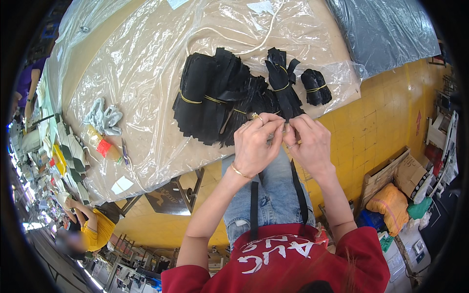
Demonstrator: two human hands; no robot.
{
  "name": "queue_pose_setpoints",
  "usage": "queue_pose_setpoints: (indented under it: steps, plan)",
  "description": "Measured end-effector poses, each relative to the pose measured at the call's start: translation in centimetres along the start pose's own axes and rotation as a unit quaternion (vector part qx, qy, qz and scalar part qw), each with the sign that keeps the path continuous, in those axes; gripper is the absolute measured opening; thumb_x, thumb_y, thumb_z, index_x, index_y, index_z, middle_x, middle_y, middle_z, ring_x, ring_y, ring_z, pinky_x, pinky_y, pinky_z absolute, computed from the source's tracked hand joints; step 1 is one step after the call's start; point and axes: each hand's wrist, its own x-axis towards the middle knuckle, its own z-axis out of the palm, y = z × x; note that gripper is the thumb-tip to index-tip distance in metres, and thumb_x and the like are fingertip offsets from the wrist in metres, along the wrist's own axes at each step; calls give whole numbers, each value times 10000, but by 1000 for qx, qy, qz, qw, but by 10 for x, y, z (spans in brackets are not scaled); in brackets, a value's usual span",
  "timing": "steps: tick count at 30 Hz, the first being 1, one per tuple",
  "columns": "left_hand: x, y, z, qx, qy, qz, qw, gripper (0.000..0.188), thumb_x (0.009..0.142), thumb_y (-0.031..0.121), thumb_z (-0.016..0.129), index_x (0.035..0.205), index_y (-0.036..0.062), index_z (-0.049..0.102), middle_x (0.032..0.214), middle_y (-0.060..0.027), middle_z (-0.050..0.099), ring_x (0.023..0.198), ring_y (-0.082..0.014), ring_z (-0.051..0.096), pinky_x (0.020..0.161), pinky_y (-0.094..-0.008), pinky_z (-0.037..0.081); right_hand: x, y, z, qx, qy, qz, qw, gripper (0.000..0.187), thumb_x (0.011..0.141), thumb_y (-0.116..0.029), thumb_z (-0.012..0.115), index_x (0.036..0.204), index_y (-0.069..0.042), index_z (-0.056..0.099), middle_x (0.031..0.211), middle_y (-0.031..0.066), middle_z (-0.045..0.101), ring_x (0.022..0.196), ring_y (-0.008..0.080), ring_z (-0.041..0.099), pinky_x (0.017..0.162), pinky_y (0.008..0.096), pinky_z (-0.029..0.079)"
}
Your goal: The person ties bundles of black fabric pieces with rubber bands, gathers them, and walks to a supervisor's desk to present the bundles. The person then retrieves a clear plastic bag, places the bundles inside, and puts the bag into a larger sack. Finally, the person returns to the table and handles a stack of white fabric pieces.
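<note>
My left hand point(257, 142) and my right hand point(311, 145) meet at the table's near edge, fingertips pinched close together. Whatever lies between the fingers is too small to make out. A ring and a thin bracelet show on the left hand and wrist. Just beyond the hands lie several bundles of black fabric strips point(199, 78), bound with thin yellow bands. Part of the nearest pile is covered by my left hand. Furthest right, a short rolled black bundle point(316, 97) rests apart from the others. A narrow banded bundle point(289, 97) lies to its left.
Clear plastic sheeting point(146, 63) covers the table, with a white cord point(229, 38) across it. To the left are grey gloves point(103, 117), a red-labelled bottle point(105, 149) and small scissors point(125, 152). Cardboard and an orange sack point(389, 205) stand at right; a person in yellow point(101, 227) works at left.
</note>
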Motion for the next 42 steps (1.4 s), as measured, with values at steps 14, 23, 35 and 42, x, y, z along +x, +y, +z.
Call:
queue_pose_setpoints:
  steps: [14,23,35,42]
  plan:
    - [3,-3,-10,-83,-15,-62,995,95,809,45,651,881,18,706,898,-73,688,765,-226,676,675,-288,526,-1,9,-12,-25,-14,-9,1000,90,742,-91,664,785,-63,590,733,45,576,593,228,557,552,333,433]
    - [2,4,-11,-126,-61,-84,987,129,814,28,670,935,-3,703,932,-81,685,761,-196,666,645,-282,521,4,6,-14,-19,-29,-76,996,87,766,-94,654,800,-69,578,772,28,584,635,204,566,579,314,431]
    - [3,3,-12,-174,-37,-109,978,94,818,19,673,895,-1,724,893,-61,700,655,-68,574,539,-202,428,7,6,-10,-27,-28,-91,995,96,761,-112,653,788,-80,567,752,24,570,636,195,566,578,314,423]
    - [-3,0,-9,-171,-17,-144,975,94,820,10,655,882,-4,724,898,-62,693,675,-54,583,550,-193,437,5,9,-13,-28,-27,-78,996,98,747,-113,656,790,-83,573,757,27,574,642,208,568,583,322,424]
